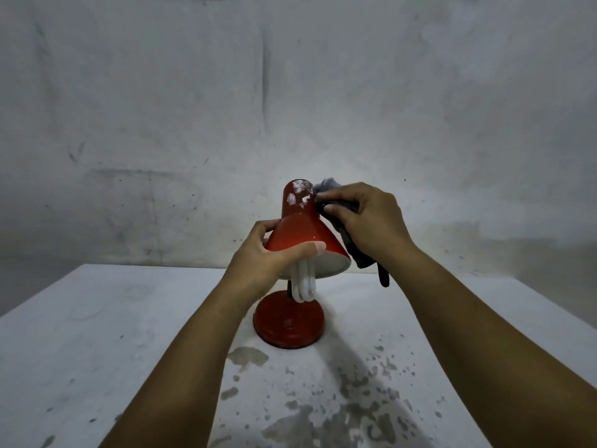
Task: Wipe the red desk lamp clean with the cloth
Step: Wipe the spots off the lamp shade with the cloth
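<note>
The red desk lamp stands on a white table, its round base below the shade and a white coiled bulb hanging out of the shade's mouth. White smears mark the top of the shade. My left hand grips the shade's lower rim from the left, thumb across the front. My right hand holds a dark grey cloth against the shade's upper right side. Part of the cloth dangles below that hand.
A stained grey wall rises close behind the table. The table's near surface has worn, chipped grey patches. The table's far edge runs just behind the lamp.
</note>
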